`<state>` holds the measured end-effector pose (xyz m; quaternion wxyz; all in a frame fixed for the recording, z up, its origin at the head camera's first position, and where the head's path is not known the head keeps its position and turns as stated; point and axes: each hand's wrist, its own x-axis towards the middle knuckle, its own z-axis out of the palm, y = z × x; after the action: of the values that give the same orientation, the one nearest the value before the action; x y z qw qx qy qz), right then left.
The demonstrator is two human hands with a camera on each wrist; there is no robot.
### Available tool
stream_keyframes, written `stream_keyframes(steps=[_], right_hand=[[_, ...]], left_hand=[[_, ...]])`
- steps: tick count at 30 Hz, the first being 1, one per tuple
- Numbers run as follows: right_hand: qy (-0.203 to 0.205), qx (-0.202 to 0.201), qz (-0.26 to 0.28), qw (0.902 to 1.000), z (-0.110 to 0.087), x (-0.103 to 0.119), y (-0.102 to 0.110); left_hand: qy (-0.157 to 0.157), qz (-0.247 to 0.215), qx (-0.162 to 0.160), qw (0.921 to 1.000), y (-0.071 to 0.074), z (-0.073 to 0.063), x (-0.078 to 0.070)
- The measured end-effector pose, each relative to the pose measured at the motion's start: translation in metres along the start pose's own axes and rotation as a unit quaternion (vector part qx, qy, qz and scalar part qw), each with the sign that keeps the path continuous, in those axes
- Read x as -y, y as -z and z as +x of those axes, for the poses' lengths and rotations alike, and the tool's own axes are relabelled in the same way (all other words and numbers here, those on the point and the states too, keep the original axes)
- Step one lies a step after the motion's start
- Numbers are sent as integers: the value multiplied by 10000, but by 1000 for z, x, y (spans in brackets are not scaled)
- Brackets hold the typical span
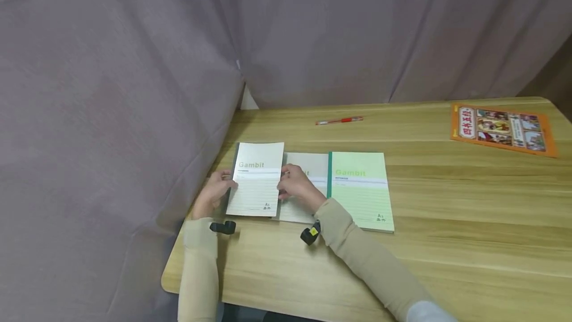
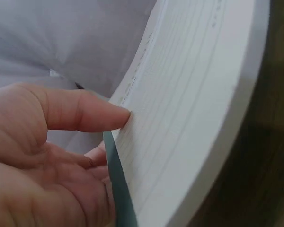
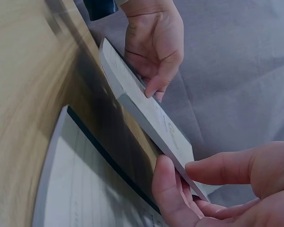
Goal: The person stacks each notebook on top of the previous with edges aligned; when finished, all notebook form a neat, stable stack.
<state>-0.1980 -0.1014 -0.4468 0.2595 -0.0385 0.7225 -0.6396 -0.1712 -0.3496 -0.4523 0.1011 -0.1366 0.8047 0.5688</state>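
Both hands hold a white notebook [image 1: 255, 193] with a dark spine by its two long sides, raised a little off the table. At the spine, my left hand [image 1: 217, 188] pinches it, the thumb [image 2: 94, 113] on the cover and the fingers underneath. My right hand [image 1: 300, 185] grips the page edge, its thumb [image 3: 222, 168] above and fingers below. Partly hidden under the right hand and the held notebook, a second whitish notebook [image 1: 295, 210] lies on the table. To its right is a green notebook [image 1: 361, 198], its spine beside that one.
A red pen [image 1: 341, 120] lies behind the notebooks on the wooden table [image 1: 469, 202]. At the far right is an orange picture book [image 1: 505, 130]. Grey curtains [image 1: 321, 34] hang along the table's back and left sides.
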Motion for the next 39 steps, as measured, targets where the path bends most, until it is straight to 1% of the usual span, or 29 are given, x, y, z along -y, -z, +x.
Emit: stream_keyframes(steps=[3, 10, 14, 19, 21, 28, 34, 39], right_hand=[[28, -17, -36, 10000, -3, 1, 5], [126, -217, -41, 9997, -11, 6, 19], [148, -279, -94, 9995, -19, 7, 25], [332, -301, -56, 9990, -28, 9, 34], [362, -314, -49, 9988, -30, 10, 38], [287, -386, -314, 9983, -40, 6, 52], [405, -423, -375, 9976, -45, 2, 65], [485, -456, -384, 9970, -51, -1, 76]], left_hand=[[-98, 24, -64, 9999, -4, 0, -5], [-335, 125, -239, 9991, -17, -1, -19], [-499, 47, -273, 9984, -25, -2, -24], [-686, 39, -341, 9971, -33, -4, -29], [-705, 52, -322, 9970, -37, -5, -30], [-642, 67, -341, 9973, -53, -10, -34], [-763, 133, -456, 9960, -67, -11, -41], [-756, 87, -298, 9967, -78, -9, -45]])
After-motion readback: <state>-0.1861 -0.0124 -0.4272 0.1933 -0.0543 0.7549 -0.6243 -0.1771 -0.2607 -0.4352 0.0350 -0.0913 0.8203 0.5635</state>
